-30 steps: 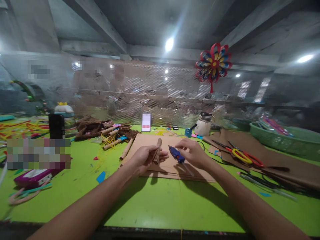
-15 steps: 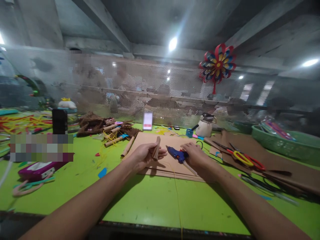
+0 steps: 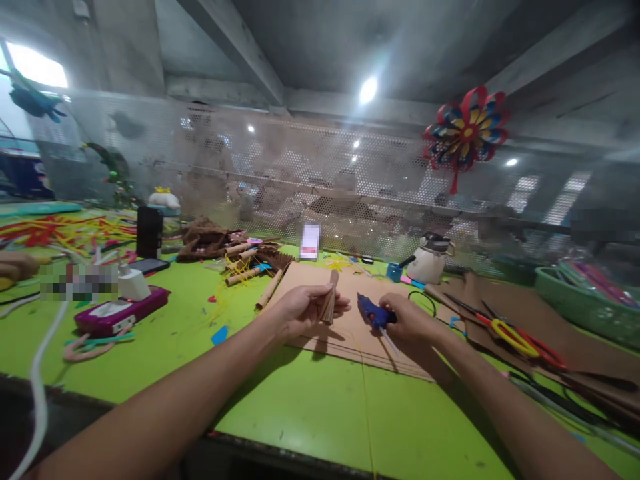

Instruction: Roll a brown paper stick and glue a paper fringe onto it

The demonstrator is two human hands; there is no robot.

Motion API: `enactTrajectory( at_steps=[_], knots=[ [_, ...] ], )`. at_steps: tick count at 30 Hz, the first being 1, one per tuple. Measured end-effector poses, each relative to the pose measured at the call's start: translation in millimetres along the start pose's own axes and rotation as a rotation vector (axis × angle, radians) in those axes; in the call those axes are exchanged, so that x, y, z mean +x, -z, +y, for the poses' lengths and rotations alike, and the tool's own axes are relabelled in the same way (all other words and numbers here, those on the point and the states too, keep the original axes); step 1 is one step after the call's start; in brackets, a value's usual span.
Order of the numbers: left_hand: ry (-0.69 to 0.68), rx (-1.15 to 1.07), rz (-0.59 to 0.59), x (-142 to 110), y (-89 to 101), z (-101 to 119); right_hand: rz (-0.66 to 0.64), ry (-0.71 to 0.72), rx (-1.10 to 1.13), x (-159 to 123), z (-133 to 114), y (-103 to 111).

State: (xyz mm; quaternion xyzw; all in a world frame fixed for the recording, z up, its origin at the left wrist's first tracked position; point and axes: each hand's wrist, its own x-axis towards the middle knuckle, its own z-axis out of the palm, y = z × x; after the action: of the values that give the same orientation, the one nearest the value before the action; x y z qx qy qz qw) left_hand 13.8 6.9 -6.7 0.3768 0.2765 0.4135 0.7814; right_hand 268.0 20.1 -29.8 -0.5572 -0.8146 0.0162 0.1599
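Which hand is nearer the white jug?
Right. The right hand, holding the blue glue gun, is on the near side of the white jug; the left hand, holding pleated brown paper, is farther left.

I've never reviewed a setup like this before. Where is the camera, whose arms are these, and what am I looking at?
There is no machine: these are a person's bare arms, seen by one camera worn on their head, looking forward and down. The left hand holds a pleated brown paper piece; the right hand holds a blue glue gun. Below them, brown board lies on a green table. To the right are scissors; to the left, a purple power strip.
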Motion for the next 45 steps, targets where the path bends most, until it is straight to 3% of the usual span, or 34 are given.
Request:
enactTrajectory(
  at_steps=[4,8,13,16,20,26,32,39,45],
  knots=[
    [0.002,-0.013,0.002,1,2.5,1,0.046,-0.028,0.211,-1,3,15],
    [0.009,-0.022,0.007,3,6.0,1,0.092,0.032,0.552,-10,-3,46],
    [0.042,-0.045,-0.017,6,10.7,-2,-0.116,0.219,0.693,-28,-30,71],
    [0.036,-0.035,-0.036,9,13.1,-5,-0.163,0.299,0.639,-31,-44,69],
    [0.091,-0.043,-0.038,9,12.9,-5,-0.144,0.297,0.608,-30,-52,62],
    [0.149,-0.031,-0.024,8,10.8,-5,-0.101,0.283,0.599,-29,-53,59],
    [0.137,-0.012,-0.048,10,13.8,-5,-0.142,0.279,0.621,-29,-48,59],
    [0.113,0.046,0.083,10,11.6,-5,-0.185,0.31,0.657,-31,-53,59],
    [0.114,0.074,0.05,6,6.1,-5,-0.174,0.281,0.625,-32,-55,57]
  ],
)
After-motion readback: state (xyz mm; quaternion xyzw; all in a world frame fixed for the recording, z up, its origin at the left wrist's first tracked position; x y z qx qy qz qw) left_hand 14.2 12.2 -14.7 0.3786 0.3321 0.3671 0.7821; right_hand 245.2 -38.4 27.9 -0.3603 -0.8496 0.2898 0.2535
